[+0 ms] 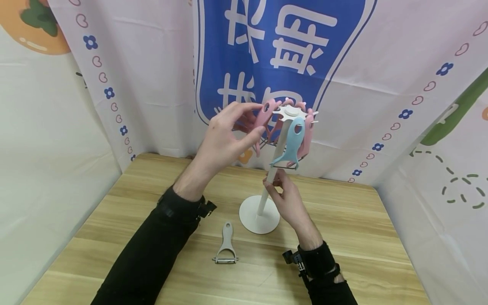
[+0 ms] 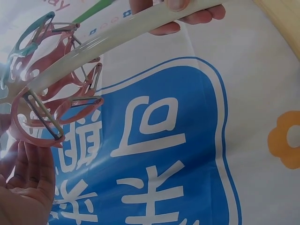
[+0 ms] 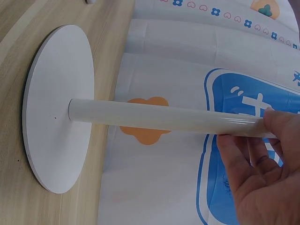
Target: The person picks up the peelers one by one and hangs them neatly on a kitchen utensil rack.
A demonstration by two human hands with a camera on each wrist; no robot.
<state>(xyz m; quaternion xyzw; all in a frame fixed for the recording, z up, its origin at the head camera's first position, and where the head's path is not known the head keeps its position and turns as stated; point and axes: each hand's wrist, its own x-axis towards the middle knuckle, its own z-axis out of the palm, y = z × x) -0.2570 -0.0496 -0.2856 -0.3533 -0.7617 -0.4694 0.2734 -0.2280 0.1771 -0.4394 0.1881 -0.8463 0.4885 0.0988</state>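
Note:
A white stand with a round base and upright pole carries a notched top disc. Several pink peelers hang round the disc, and a light blue peeler hangs on its near side. My left hand pinches a pink peeler by its handle at the disc's left edge; in the left wrist view this peeler's blade end points toward the camera. My right hand grips the pole below the peelers, thumb on one side and fingers on the other.
A grey-white peeler lies on the wooden table, left of and nearer than the stand's base. Behind the table hangs a pale cloth with a blue printed panel. Printed cloth also stands at both sides.

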